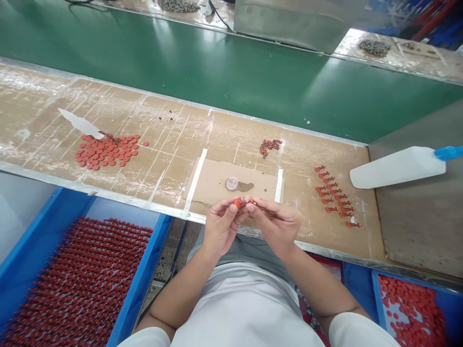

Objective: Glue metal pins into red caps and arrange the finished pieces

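My left hand [221, 226] is closed in a pinch on a small round red disc [237, 203]. Fingertip to fingertip with it, my right hand [280, 224] pinches a small red-and-black part [250, 201]; its exact shape is partly hidden by the fingers. Both hands are above the near edge of the bench. Just beyond them, a small clear round dish [232, 183] sits on a taped-down cardboard sheet [211, 180], beside a dark wet stain. Farther back lies a little heap of red-and-black parts [269, 146].
Loose red discs [104, 152] are piled at left by a white strip [81, 123]. Discs with parts attached [333, 193] stand in rows at right, near a white bottle [398, 168]. Blue trays [144, 270] below hold red pieces. A green conveyor belt [202, 72] runs behind.
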`<state>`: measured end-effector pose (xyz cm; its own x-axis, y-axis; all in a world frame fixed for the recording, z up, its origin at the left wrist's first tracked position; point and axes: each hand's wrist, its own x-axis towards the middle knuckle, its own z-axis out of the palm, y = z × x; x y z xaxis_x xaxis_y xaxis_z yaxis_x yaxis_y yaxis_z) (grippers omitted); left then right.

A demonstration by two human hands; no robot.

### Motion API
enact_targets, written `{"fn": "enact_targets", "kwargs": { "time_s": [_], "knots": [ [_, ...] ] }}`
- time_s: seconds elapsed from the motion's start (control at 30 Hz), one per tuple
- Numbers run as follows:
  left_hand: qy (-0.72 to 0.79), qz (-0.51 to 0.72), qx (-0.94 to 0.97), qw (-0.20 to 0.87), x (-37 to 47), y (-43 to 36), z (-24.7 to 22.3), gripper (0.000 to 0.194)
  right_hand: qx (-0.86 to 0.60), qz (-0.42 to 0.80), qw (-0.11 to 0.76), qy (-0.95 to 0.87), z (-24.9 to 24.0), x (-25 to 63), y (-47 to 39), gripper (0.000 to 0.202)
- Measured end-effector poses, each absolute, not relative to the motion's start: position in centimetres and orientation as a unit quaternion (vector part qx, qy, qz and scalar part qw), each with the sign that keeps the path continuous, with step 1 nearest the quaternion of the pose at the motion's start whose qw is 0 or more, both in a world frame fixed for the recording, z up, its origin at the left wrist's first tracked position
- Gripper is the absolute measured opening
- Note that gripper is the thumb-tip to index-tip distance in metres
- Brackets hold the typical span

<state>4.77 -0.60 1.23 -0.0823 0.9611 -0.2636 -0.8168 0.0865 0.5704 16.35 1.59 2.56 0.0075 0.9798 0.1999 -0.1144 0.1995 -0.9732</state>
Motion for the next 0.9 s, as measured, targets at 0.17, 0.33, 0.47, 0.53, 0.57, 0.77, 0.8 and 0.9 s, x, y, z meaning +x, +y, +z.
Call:
{"fn": "enact_targets", "kwargs": {
  "time_s": [0.17, 0.33, 0.47, 0.53, 0.57, 0.77, 0.8, 0.9],
  "knots": [
    [0.330, 0.666, 0.105, 0.660, 4.94, -0.52, 1.20, 0.018, -0.412, 0.449, 0.580, -0.541, 2.51, 16.36, 1.72, 0.027],
    [0.327, 0.671, 0.098, 0.659, 4.95, -0.60, 1.15, 0.017, -0.411, 0.421, 0.577, -0.567, 2.39, 16.36, 1.89, 0.027],
    [0.338, 0.673, 0.096, 0.651, 4.85, -0.58, 1.16, 0.017, -0.414, 0.407, 0.574, -0.578, 2.37, 16.26, 1.92, 0.027],
    [0.345, 0.672, 0.096, 0.648, 4.80, -0.53, 1.10, 0.017, -0.413, 0.405, 0.570, -0.584, 2.44, 16.21, 1.90, 0.028],
    [0.347, 0.671, 0.096, 0.648, 4.79, -0.52, 1.05, 0.018, -0.411, 0.404, 0.569, -0.587, 2.47, 16.19, 1.89, 0.029],
    [0.351, 0.671, 0.097, 0.645, 4.73, -0.54, 0.63, 0.020, -0.425, 0.402, 0.568, -0.579, 2.42, 16.13, 1.77, 0.028],
    [0.352, 0.672, 0.098, 0.644, 4.73, -0.54, 0.61, 0.020, -0.426, 0.404, 0.568, -0.576, 2.37, 16.11, 1.74, 0.027],
    [0.353, 0.673, 0.103, 0.641, 4.72, -0.52, 0.57, 0.018, -0.428, 0.412, 0.569, -0.569, 2.27, 16.04, 1.70, 0.026]
  ]
}}
